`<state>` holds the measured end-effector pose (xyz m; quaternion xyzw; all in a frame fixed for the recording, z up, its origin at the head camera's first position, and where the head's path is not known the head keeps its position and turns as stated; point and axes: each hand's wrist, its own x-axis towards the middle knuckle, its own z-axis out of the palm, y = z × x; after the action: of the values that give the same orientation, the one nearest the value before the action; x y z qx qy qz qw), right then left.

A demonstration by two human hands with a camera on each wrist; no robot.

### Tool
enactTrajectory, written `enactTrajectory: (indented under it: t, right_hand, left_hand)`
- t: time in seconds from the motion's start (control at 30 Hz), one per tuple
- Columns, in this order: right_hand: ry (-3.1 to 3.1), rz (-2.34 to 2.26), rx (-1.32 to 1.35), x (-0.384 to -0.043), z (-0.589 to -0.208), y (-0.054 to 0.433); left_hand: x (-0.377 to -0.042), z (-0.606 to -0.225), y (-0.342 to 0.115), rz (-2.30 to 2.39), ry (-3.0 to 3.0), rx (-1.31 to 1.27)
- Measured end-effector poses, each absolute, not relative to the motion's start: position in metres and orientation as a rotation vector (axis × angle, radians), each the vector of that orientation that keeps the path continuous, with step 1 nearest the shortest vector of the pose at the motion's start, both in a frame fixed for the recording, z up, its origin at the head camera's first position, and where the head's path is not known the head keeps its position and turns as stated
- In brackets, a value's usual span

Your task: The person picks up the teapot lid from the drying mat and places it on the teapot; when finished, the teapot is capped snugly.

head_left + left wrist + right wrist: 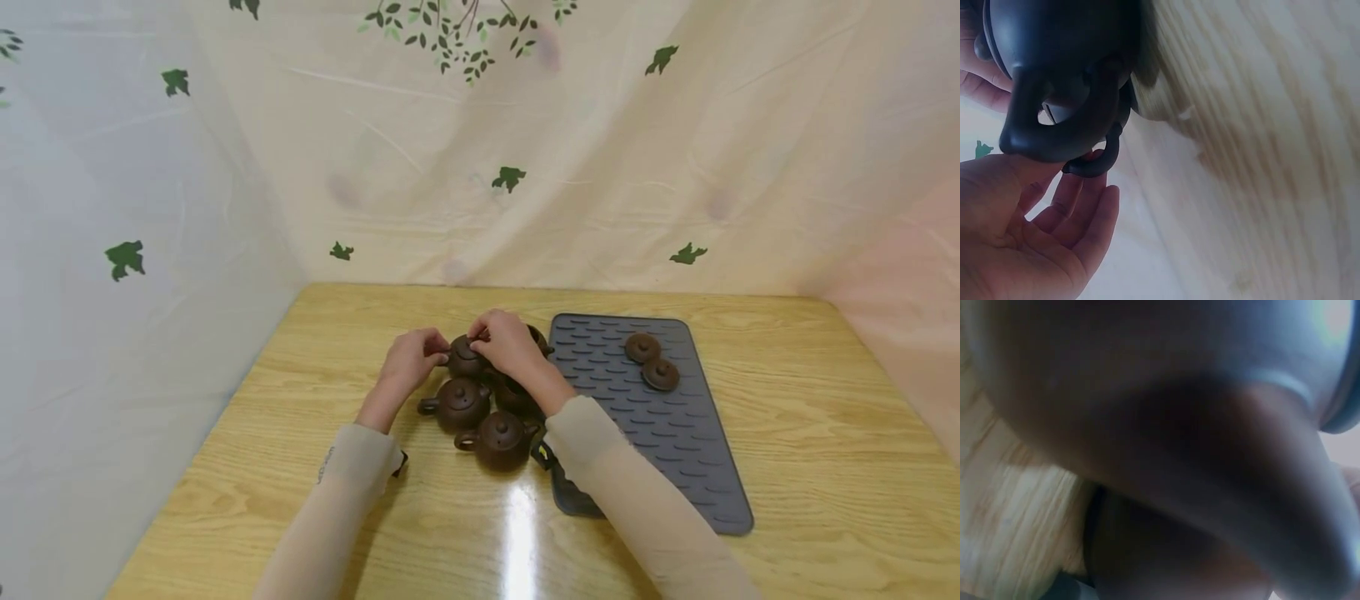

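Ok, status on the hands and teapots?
Left hand pinches teapot handle. Right hand pinches lid. Other teapots crowd close. Two loose lids on mat.

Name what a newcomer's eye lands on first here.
First, the huddle of dark brown teapots on the wooden table, where the left hand pinches a rear pot's handle while the right hand is at its lid. Next, two loose lids side by side toward the far right of the gray mat.

Counter [795,400]: yellowish wood grain
Backdrop [420,208]: pale cloth, green motifs [509,178], beyond the far edge
Glare [519,533]: white streak, toward near edge
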<state>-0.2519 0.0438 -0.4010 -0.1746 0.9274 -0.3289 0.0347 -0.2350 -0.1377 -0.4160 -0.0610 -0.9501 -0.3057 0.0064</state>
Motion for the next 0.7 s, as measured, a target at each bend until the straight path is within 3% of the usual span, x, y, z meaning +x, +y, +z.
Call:
enactTrajectory:
  t: [0.7]
  right_hand:
    - [2.887,-1.126,-0.467,-0.25,-0.389,0.089]
  left_hand:
    - [-0.225,-0.392,-0.127,-0.925,-2.949,-0.306]
